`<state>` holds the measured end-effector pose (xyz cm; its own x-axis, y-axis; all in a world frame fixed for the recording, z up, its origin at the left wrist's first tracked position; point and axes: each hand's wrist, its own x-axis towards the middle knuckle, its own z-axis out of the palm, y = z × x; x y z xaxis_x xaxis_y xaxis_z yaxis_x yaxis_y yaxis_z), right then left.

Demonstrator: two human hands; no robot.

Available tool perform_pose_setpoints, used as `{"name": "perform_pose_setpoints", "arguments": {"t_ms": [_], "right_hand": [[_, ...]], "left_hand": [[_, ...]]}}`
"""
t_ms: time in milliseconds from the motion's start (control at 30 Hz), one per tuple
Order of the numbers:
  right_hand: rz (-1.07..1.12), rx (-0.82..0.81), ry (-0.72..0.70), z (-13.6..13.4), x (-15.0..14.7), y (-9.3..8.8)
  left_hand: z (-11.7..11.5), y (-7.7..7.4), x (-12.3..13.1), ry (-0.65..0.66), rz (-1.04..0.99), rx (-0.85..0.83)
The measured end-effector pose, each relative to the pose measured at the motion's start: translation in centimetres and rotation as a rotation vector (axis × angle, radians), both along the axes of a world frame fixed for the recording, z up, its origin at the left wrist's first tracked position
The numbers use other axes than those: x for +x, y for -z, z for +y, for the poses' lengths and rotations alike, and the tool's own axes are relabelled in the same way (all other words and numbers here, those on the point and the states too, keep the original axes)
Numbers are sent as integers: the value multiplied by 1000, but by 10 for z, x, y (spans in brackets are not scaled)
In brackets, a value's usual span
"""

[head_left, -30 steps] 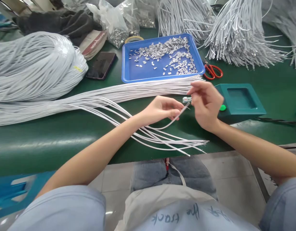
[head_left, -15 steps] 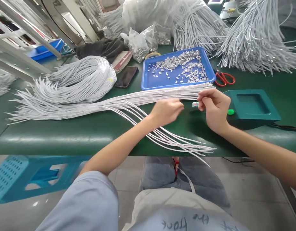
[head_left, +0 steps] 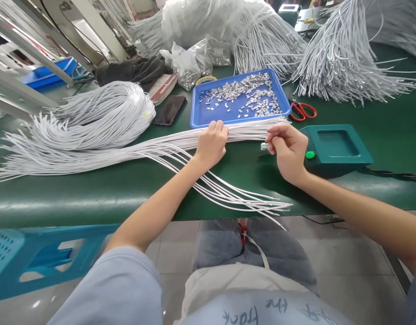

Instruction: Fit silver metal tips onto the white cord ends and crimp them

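A bundle of white wires (head_left: 167, 139) lies along the green table. My left hand (head_left: 213, 142) rests over its upper strands, fingers curled down on the wires by the tray's front edge. My right hand (head_left: 287, 151) is closed near the bundle's right ends, thumb and fingers pinched together. From its lower fingers a small pale green-and-white piece (head_left: 264, 146) sticks out to the left; its kind is unclear. Several separated wires (head_left: 242, 197) fan out below my left hand, their bare ends to the right. Behind the bundle stands a blue tray (head_left: 196, 108) with many small metal terminals (head_left: 233, 90).
A green device (head_left: 341, 153) with a bright green button (head_left: 310, 155) stands right of my right hand. Red-handled scissors (head_left: 303, 112) and a dark phone (head_left: 170, 110) lie near the tray. A coiled wire bundle (head_left: 106, 108) is left; more bundles (head_left: 343, 63) pile at the back.
My left hand has gone left and up, from free of the wires onto the bundle. My right hand still holds the small piece. The whole view has shifted slightly.
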<state>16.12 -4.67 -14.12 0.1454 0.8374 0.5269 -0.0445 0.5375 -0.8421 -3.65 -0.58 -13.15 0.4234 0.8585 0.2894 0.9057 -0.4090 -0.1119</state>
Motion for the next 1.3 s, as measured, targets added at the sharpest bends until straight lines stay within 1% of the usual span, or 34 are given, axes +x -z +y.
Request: {"name": "perform_pose_setpoints", "arguments": {"t_ms": [67, 133, 200, 233, 300, 333, 400, 433, 467, 500, 533, 600, 633, 667, 733, 767, 833, 933, 1100, 1300], "right_hand": [[-28, 23, -13, -2, 0, 0], [-91, 82, -33, -3, 0, 1], [-219, 174, -38, -3, 0, 3], [-297, 220, -32, -3, 0, 4], [-441, 281, -20, -1, -1, 6], [-494, 285, -18, 1, -1, 7], [-548, 256, -24, 3, -1, 9], [-554, 234, -25, 4, -1, 9], [-551, 212, -23, 4, -1, 9], [-542, 194, -21, 4, -1, 8], [-528, 185, -20, 4, -1, 8], [-493, 168, -18, 3, 0, 7], [-462, 149, -19, 2, 0, 6], [-420, 119, -25, 2, 1, 6], [-327, 33, -61, 1, 1, 5], [-284, -9, -88, 1, 1, 5], [-225, -55, -143, 1, 0, 6], [-208, -52, -190, 1, -1, 6], [-221, -66, -214, 0, 0, 4], [-242, -49, -226, -1, 2, 2]], "left_hand": [[2, 1, -2, -21, -139, 23], [0, -2, -3, -40, -365, 50], [-9, -9, -2, -8, -591, 46], [-17, -13, 1, 41, -678, 20], [-37, -20, 9, 211, -769, -49], [-48, -22, 14, 339, -780, -109], [-71, -25, 23, 611, -730, -289], [-81, -25, 28, 698, -720, -397], [-89, -25, 32, 735, -743, -519], [-94, -25, 34, 731, -800, -654], [-95, -25, 36, 695, -877, -803], [-90, -23, 38, 565, -1088, -1053], [-83, -22, 38, 501, -1201, -1126], [-75, -19, 37, 443, -1319, -1141], [-58, -13, 36, 369, -1503, -1058], [-50, -9, 35, 335, -1560, -1018], [-40, -3, 34, 287, -1616, -1001], [-37, 3, 33, 286, -1632, -1027], [-40, 3, 33, 293, -1597, -1038], [-38, 6, 33, 380, -1560, -900]]}}
